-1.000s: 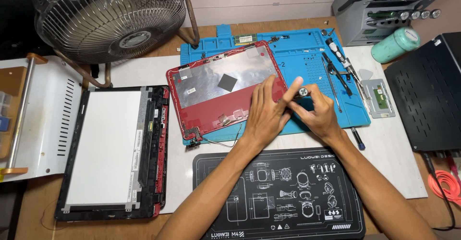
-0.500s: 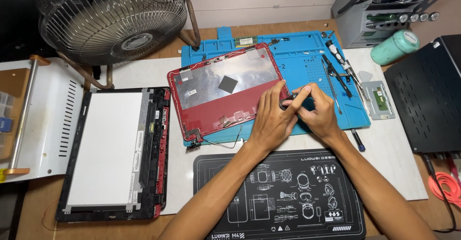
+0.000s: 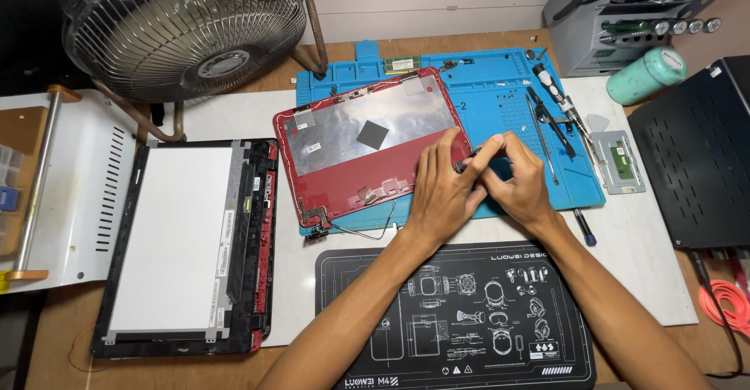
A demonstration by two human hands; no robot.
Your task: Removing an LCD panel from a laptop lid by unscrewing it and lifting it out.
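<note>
A red laptop lid shell (image 3: 367, 144), lined with silver foil and a small black square pad, lies tilted on the blue repair mat (image 3: 500, 85). My left hand (image 3: 441, 191) rests on the shell's right edge, fingers bent toward a small dark part (image 3: 461, 165) at that corner. My right hand (image 3: 519, 179) meets it from the right, thumb and forefinger pinched on the same small part. Thin wires (image 3: 363, 230) trail from the shell's lower hinge. What exactly the fingers grip is mostly hidden.
A laptop screen panel in its black and red frame (image 3: 183, 245) lies at left. A fan (image 3: 180, 27) stands behind. Tweezers and screwdrivers (image 3: 551, 117) lie on the mat's right side, a black mat (image 3: 461, 312) in front, a green bottle (image 3: 644, 74) and black case (image 3: 699, 156) at right.
Both hands stayed at the shell's right edge; the fingers shifted slightly and the left forefinger moved closer to the right thumb around the small part.
</note>
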